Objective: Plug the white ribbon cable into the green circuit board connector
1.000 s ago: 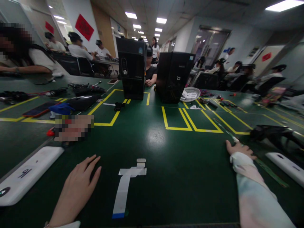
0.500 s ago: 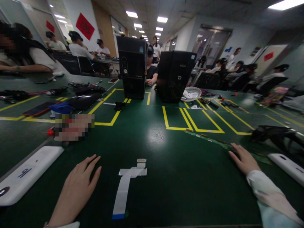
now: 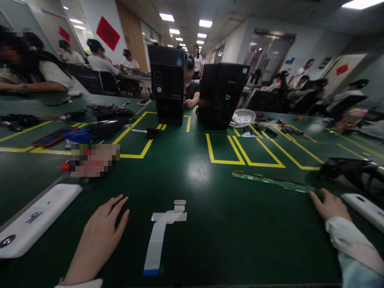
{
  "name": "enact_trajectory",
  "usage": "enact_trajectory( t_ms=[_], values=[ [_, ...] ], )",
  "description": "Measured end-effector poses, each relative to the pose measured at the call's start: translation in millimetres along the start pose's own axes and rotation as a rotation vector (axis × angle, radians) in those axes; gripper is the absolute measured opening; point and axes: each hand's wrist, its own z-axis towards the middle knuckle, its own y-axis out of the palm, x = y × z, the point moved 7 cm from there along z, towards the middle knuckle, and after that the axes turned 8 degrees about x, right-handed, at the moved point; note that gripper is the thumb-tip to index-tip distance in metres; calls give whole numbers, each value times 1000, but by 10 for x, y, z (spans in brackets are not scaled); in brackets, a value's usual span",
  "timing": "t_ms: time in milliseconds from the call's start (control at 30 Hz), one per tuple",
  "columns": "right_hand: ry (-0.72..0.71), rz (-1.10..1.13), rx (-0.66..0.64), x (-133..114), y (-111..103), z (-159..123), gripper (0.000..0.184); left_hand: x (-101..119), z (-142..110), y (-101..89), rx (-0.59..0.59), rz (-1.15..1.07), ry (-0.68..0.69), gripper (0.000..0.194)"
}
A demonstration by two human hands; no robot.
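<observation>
My left hand rests palm down on the green table, fingers stretched out and slightly apart, holding nothing. Right of it a white flat ribbon cable lies flat, with a connector at its far end and a blue tip at the near end. On the right, my right hand is closed at the near right end of a long, narrow green circuit board. The thumb is at the board's edge; the other fingertips are partly hidden.
White devices lie at left and right. Two black computer towers stand at the back, beside a white basket. A black curved part lies at far right. Yellow tape marks the table. A person sits opposite.
My right hand has moved right to the circuit board's end and is closed there. The board has swung a little, its far left end nearer me. My left hand and the ribbon cable stay put.
</observation>
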Motion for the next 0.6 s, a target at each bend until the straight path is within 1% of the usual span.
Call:
enact_trajectory(
  t_ms=[133,233,400,500,600],
  values=[
    [-19,104,-95,-18,42,103,68,-5,-2,1,1,-1,1,63],
    [-24,149,-101,-37,35,123,69,6,3,-9,1,3,-1,64],
    [-56,234,-111,-104,-5,74,69,12,8,-11,-10,13,-9,64],
    [-112,218,-106,-241,-83,6,67,-6,1,5,-11,6,-14,64],
    [-178,202,-86,-471,-143,-113,64,-21,-9,10,-5,1,-10,63]
  ],
)
